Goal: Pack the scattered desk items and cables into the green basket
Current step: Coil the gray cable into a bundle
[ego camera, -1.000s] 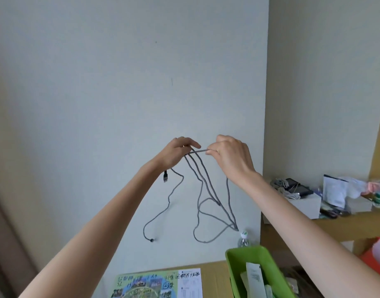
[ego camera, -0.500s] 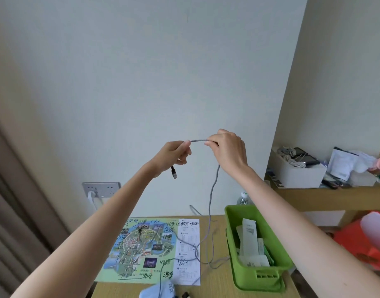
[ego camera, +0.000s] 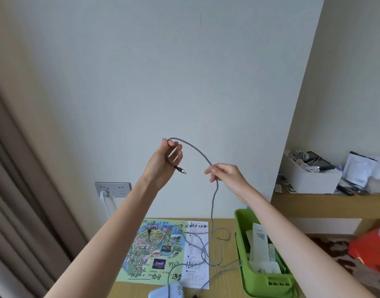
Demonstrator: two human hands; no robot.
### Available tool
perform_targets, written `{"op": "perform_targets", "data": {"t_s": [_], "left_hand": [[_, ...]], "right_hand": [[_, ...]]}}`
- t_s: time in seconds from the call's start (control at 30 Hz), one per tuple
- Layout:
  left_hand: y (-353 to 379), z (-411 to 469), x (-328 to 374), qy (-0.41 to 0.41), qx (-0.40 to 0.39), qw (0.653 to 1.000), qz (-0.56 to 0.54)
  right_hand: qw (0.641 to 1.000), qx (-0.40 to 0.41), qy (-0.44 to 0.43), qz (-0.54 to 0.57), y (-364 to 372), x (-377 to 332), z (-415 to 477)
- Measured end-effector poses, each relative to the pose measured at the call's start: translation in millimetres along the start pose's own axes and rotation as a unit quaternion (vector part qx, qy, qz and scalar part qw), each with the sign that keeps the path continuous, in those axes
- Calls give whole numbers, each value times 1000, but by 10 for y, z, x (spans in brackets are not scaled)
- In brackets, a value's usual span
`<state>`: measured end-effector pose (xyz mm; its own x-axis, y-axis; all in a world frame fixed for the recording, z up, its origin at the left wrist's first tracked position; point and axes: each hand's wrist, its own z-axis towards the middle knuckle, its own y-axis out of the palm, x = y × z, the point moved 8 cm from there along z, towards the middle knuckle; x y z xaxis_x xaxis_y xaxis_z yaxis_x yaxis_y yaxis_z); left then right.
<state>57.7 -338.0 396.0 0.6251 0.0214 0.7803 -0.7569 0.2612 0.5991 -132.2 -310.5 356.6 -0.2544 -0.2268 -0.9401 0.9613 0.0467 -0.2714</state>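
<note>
Head view shows both hands raised in front of a pale wall, a grey cable (ego camera: 193, 148) strung between them. The left hand (ego camera: 163, 162) pinches the cable near its end, fingers closed around it, with the dark plug (ego camera: 180, 169) sticking out below the palm. The right hand (ego camera: 224, 174) is lower and to the right, fingers curled shut around the cable, which arches from one hand to the other. From the right hand the cable drops straight down and lies in loose loops on the wooden counter (ego camera: 221, 284), across a colourful map sheet (ego camera: 163, 250) and touching the left side of the green basket (ego camera: 268, 283). Folded papers (ego camera: 261, 246) stand inside the basket.
</note>
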Motion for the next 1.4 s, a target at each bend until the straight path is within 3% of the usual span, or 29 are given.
{"op": "perform_targets", "data": {"t_s": [0.2,0.33,0.6,0.87,0.97,1.1,1.27,1.4], "left_hand": [[90,-138,-77,-42,-51,993,96],[197,-241,-241,-81,-80,984,135],[131,-262,-237,-115,-66,983,123],[-92,-212,-59,-79,-21,984,159],[-204,-194,72,-30,4,963,266],[-218,-193,137,35,36,899,435],[-74,-257,-30,8,-11,896,445],[6,-297,-107,-12,-47,891,451]], "right_hand": [[999,1,15,49,119,-46,-37],[999,-23,34,6,278,-134,-8],[995,-91,18,-32,453,-183,-37],[994,-76,29,-71,253,-180,85],[995,-82,26,-48,201,-229,138],[993,-107,-29,-49,301,-475,204],[989,-57,-102,-95,331,-685,332],[992,-60,-80,-76,361,-586,358]]}}
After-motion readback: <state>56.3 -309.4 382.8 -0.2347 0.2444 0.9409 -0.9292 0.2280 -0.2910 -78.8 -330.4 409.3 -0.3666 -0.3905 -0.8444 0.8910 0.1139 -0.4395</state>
